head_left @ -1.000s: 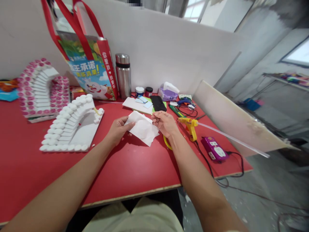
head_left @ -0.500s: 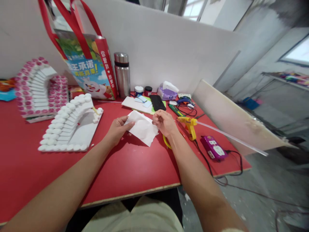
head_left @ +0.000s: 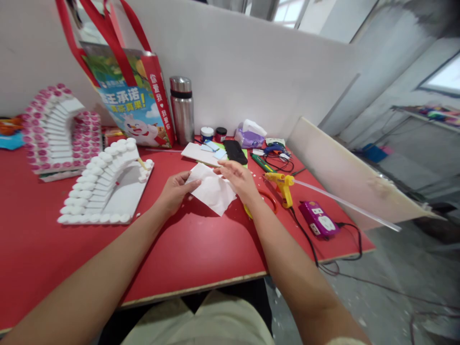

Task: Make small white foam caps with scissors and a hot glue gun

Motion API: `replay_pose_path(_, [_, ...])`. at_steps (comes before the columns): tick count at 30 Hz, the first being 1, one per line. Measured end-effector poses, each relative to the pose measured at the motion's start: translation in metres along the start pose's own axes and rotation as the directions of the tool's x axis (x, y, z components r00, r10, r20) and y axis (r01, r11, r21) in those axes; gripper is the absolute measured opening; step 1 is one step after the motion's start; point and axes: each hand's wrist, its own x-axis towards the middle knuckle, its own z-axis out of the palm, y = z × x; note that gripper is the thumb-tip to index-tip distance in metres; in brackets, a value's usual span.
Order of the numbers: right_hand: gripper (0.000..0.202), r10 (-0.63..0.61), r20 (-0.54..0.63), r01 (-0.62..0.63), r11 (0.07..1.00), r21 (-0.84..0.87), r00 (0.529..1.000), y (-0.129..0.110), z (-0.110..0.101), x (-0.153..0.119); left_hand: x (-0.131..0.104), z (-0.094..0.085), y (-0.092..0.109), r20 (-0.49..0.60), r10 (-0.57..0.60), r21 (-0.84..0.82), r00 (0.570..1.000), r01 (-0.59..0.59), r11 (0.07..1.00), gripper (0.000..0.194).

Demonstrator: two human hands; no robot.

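Here at the red table, the left hand has the white paper pinched at its left edge, thumb on top. The right hand is over at the paper's right side, fingers bent and slightly spread; whether they grip it, one cannot tell. The sheet sits between the two hands, tilted, a corner pointing back toward the person.

Just beyond the right hand lies a black phone, with a white board to its left. Out to the right of that hand: a yellow glue gun, then a purple power socket. And left of the left hand, a white stair model, a pink-dotted one behind it, while a steel flask stands upright beyond, beside a colourful bag.
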Motion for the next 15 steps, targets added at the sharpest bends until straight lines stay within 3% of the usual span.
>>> replay_pose_path(4, [0.046,0.165,0.127,-0.147,0.979,-0.138,0.978,0.0066,0.0018,-0.0013,-0.0005,0.0008,0.0031,0.005,0.012,0.040,1.000,-0.012,0.999,0.037])
replay_pose_path(15, [0.039,0.234,0.173,-0.269,0.938,0.217,0.957,0.0015,-0.0024,-0.0009,0.0046,-0.0024,0.0095,-0.021,0.115,-0.070,0.993,-0.116,0.991,0.023])
